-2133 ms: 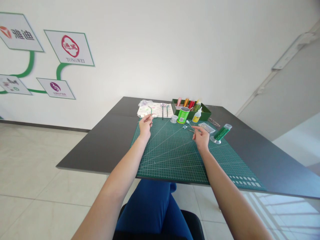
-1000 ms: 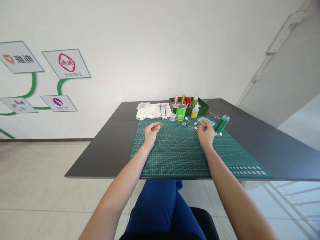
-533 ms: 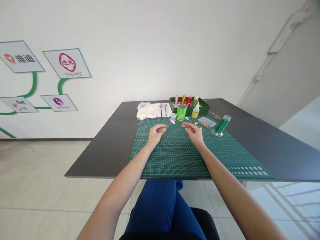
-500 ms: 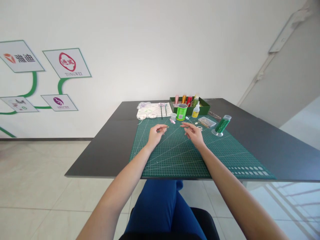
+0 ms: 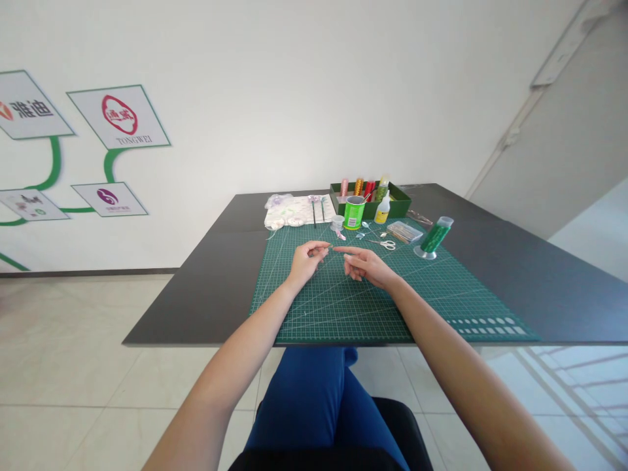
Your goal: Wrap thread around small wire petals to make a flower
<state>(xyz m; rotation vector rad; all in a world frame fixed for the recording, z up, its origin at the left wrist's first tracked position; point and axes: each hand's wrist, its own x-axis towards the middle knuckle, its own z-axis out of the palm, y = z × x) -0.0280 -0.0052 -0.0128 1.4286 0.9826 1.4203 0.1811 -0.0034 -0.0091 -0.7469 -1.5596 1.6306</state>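
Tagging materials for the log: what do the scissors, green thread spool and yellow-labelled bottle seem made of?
Scissors: smooth white handles, probably plastic; thin grey blades, likely metal.
Green thread spool: glossy thread, fibre unclear; see-through flanged base suggests plastic.
Yellow-labelled bottle: smooth whitish body, likely plastic.

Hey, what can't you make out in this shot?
All in the head view:
Small piece in the left hand: too small, partly covered by fingers.
Whether the right hand touches it: too small to tell.
Bottom inside the green can: hidden by its side.
Upper-left wall sign: cut by left edge.
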